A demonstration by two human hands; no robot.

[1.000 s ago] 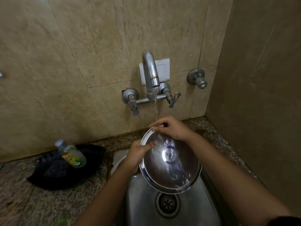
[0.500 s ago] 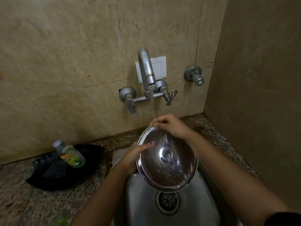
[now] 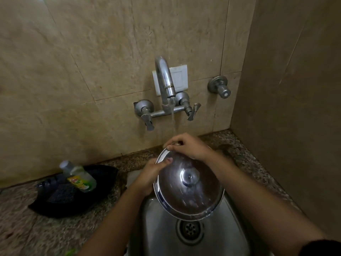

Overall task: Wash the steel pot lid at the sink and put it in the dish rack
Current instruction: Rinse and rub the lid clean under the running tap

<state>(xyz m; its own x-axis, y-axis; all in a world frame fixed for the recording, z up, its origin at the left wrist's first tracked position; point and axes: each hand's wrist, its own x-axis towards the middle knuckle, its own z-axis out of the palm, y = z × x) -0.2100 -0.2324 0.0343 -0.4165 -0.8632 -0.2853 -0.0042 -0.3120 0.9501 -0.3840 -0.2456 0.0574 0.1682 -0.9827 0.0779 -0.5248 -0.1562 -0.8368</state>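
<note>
Water (image 3: 173,122) had shifted from the lid (image 3: 188,183) face toward its far rim, both hands' fingers (image 3: 167,160) gripping the rim, so rinsing continued.

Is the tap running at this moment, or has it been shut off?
Running. A stream of water falls from the tap spout toward the steel lid, held over the sink by both hands.

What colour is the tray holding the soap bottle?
Black tray, seen in the head view.
</note>
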